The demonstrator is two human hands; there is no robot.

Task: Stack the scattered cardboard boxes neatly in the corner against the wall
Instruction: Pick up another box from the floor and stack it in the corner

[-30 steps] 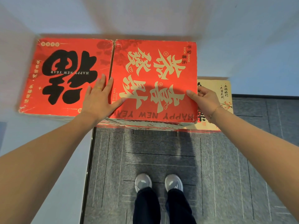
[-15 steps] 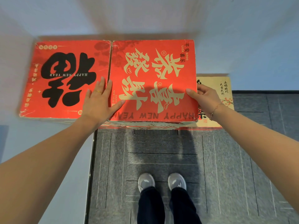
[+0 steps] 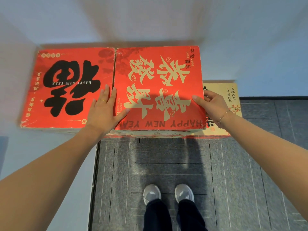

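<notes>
Little has moved since the earlier frames: both hands keep their places on the gold-lettered red box (image 3: 160,87) at frame centre. Left hand (image 3: 104,112) lies flat, fingers straight, across the seam with the black-lettered red box (image 3: 66,87) at upper left. Right hand (image 3: 211,105) grips the box's right edge, thumb on top, fingers curled round the side. Three boxes counted: two red tops level and abutting against the wall (image 3: 150,19), one cream box (image 3: 228,100) lower at right. Stacking appears nearly complete; final alignment remains.
</notes>
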